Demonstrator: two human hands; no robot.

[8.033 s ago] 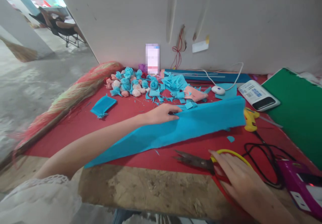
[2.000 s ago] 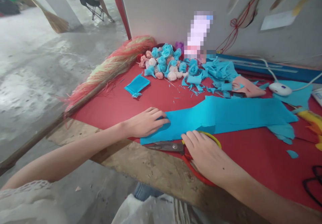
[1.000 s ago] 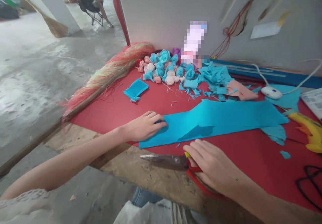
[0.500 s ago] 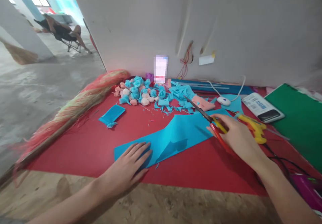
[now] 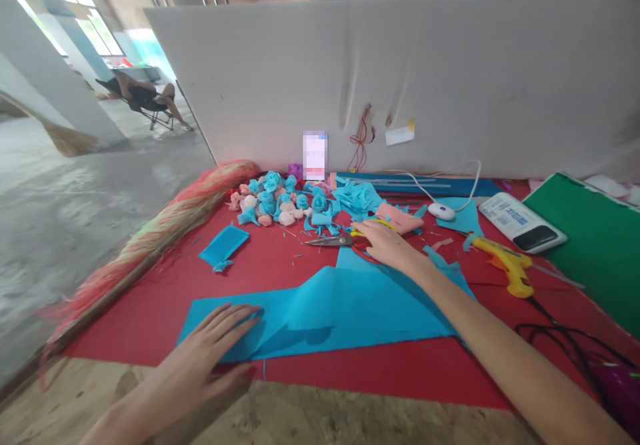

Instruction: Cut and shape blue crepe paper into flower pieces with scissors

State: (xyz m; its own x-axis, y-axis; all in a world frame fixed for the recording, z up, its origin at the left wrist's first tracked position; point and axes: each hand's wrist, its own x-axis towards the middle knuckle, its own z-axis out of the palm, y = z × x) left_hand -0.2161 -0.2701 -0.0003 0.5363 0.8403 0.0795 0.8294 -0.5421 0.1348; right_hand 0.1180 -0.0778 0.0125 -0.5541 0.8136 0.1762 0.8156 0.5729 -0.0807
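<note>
A long folded sheet of blue crepe paper [image 5: 365, 305] lies across the red surface [image 5: 145, 318] in front of me, with a raised bulge near its middle. My left hand [image 5: 213, 342] rests on its left end, fingers stretched out. At the sheet's far edge my right hand [image 5: 385, 242] is closed on a pair of scissors [image 5: 327, 240] with yellow and red handles. The blades point left and look nearly together, low over the red surface; whether they touch it I cannot tell. Just beyond lie blue paper scraps [image 5: 357, 195] and a folded pink paper piece [image 5: 400, 218].
Blue and pink paper flowers [image 5: 267, 202] are heaped at the back, near a phone [image 5: 315, 156]. A small blue packet [image 5: 224, 246] lies left. A yellow glue gun [image 5: 510, 265], its cable, and a white device [image 5: 523, 222] are right. A person [image 5: 150, 92] reclines far left.
My right hand has carried the scissors left and toward the back. My left hand and the blue sheet have shifted left and nearer. The view has tilted up.
</note>
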